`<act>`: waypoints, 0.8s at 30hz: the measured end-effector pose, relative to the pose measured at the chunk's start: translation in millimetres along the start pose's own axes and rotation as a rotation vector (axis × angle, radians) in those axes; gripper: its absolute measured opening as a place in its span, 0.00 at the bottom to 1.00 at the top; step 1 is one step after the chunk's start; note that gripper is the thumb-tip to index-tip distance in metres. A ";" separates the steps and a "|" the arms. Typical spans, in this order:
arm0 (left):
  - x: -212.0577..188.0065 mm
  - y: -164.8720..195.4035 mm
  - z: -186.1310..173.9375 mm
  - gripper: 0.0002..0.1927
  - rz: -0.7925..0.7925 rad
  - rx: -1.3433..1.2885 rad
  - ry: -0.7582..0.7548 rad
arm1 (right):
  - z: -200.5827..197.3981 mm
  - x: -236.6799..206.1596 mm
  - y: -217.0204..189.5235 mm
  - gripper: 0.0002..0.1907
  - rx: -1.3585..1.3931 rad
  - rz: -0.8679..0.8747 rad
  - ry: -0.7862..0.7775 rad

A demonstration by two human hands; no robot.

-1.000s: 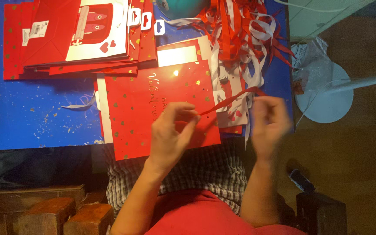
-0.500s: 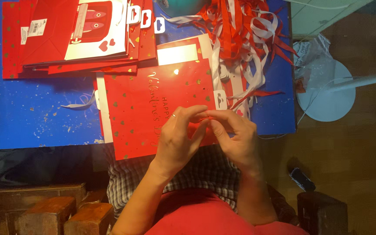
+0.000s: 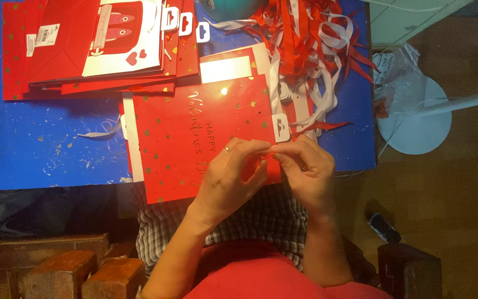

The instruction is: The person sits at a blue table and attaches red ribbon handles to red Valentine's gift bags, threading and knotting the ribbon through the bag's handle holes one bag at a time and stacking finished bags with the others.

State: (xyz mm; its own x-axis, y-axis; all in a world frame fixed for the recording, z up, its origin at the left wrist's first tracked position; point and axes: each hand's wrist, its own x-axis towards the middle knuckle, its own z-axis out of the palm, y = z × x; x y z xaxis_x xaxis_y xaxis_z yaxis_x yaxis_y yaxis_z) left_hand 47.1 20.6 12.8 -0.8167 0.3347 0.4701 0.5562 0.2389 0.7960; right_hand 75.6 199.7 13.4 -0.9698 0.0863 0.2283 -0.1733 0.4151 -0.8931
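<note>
My left hand (image 3: 233, 174) and right hand (image 3: 305, 169) pinch a red ribbon end (image 3: 266, 156) over the red gift bag (image 3: 195, 133), flat on blue counter (image 3: 45, 144). Ribbon pile (image 3: 305, 44) beyond; white fan base (image 3: 413, 119) on brown floor.

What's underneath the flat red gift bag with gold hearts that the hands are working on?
The red gift bag lies on the blue table. A white and red edge of another flat piece shows along one side of the bag; the rest is covered.

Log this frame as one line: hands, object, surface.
left hand: pinching red ribbon | right hand: pinching same ribbon | under hands: red gift bag, flat | surface: blue table
</note>
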 end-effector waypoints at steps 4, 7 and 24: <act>0.1 -0.7 -2.8 0.25 0.012 -0.032 -0.030 | 3.1 -1.8 2.0 0.05 0.049 0.004 0.009; 0.3 -1.9 -4.4 0.26 0.004 -0.012 -0.050 | 4.4 -2.0 2.5 0.05 0.061 0.023 0.012; 1.3 -10.2 10.5 0.29 -0.181 0.120 -0.007 | -13.5 11.4 12.1 0.10 -0.168 0.047 0.001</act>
State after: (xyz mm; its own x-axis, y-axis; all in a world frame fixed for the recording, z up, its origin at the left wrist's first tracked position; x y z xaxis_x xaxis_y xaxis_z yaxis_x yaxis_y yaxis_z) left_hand 42.0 28.2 1.3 -0.9039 0.2827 0.3212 0.4156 0.4022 0.8158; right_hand 64.8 218.0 10.4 -0.9760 0.1099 0.1881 -0.0964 0.5563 -0.8254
